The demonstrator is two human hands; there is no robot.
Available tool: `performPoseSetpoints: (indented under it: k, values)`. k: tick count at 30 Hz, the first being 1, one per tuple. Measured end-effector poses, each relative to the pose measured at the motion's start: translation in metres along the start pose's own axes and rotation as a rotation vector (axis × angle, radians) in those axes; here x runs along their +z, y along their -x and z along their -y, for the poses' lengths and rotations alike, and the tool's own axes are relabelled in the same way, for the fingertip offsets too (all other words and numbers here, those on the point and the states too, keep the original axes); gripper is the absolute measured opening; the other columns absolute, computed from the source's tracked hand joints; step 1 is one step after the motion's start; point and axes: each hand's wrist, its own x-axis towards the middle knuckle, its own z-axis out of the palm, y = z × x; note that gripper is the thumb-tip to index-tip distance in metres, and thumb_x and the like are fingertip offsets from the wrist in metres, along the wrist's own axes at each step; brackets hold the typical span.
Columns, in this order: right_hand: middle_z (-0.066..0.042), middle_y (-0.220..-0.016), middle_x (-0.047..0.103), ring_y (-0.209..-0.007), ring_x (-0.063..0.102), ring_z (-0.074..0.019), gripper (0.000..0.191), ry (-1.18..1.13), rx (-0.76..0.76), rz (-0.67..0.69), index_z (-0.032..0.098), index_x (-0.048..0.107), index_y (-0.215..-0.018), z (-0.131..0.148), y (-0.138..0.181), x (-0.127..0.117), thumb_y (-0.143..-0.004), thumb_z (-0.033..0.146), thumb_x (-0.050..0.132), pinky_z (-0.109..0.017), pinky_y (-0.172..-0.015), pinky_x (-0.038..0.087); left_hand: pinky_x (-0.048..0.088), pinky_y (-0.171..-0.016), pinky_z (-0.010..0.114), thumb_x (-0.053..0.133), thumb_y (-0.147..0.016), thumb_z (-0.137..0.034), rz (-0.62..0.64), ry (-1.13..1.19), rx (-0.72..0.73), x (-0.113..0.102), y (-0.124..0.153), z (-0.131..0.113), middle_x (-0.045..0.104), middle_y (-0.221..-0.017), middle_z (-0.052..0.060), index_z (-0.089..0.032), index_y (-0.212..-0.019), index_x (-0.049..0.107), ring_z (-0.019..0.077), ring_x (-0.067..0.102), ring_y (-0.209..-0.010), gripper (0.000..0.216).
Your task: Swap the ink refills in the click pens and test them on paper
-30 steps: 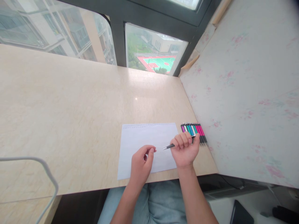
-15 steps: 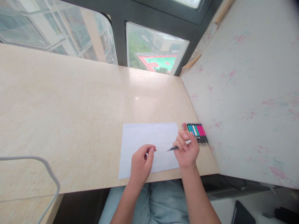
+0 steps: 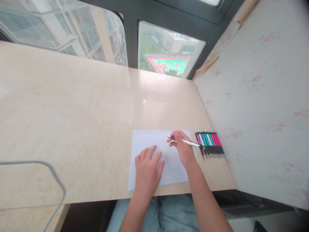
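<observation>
Above a sheet of paper lying on the bench, the right hand has its thumb and fingers clasped on a white pen, its tip pointing left over the sheet's upper part, while the left hand lies palm down on the sheet, fingers spread, grasping nothing. The step seems to be settling the pen in the fingers, and the next move likely calls for a steady sheet and a controlled tip. No container shows; other pens lie loose in a row to the right.
</observation>
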Motion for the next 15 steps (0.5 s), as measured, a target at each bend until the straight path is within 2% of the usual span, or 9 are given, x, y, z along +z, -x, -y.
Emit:
performPoseSetpoints:
  k: [3,7,11,15]
  values:
    - [0.003,-0.056,0.056,-0.053,0.05,-0.0111,0.036,0.295,-0.074,-0.111,0.019,0.058,-0.069,-0.012,-0.017,0.009,-0.088,0.05,0.059,-0.023,-0.053,0.04,0.041,-0.087,0.05,0.061,-0.086,-0.024,0.041,-0.017,-0.021,0.0,-0.002,0.0,0.059,-0.133,0.01,-0.025,-0.105,0.067,0.0345,0.051,-0.116,0.02]
    - [0.004,-0.052,0.052,-0.05,0.045,-0.0111,0.034,0.582,-0.133,-0.134,0.02,0.055,-0.068,-0.024,-0.035,0.021,-0.09,0.046,0.052,-0.024,-0.051,0.035,0.041,-0.086,0.05,0.063,-0.083,-0.022,0.064,0.0,-0.046,-0.001,-0.004,0.001,0.06,-0.132,0.009,-0.026,-0.104,0.067,0.0343,0.051,-0.116,0.021]
    - [0.006,-0.051,0.046,-0.05,0.039,-0.0104,0.035,0.748,-0.232,-0.152,0.02,0.048,-0.062,-0.033,-0.04,0.027,-0.09,0.041,0.051,-0.025,-0.052,0.03,0.041,-0.085,0.049,0.066,-0.081,-0.019,0.075,0.025,-0.067,-0.002,-0.005,0.001,0.06,-0.131,0.009,-0.026,-0.102,0.067,0.0343,0.051,-0.116,0.022]
    - [0.006,-0.051,0.042,-0.05,0.036,-0.0098,0.036,0.802,-0.234,-0.15,0.02,0.047,-0.061,-0.039,-0.04,0.025,-0.09,0.041,0.052,-0.025,-0.052,0.029,0.041,-0.084,0.049,0.066,-0.081,-0.019,0.079,0.046,-0.077,-0.001,-0.005,0.004,0.06,-0.131,0.009,-0.027,-0.101,0.067,0.0343,0.051,-0.115,0.022]
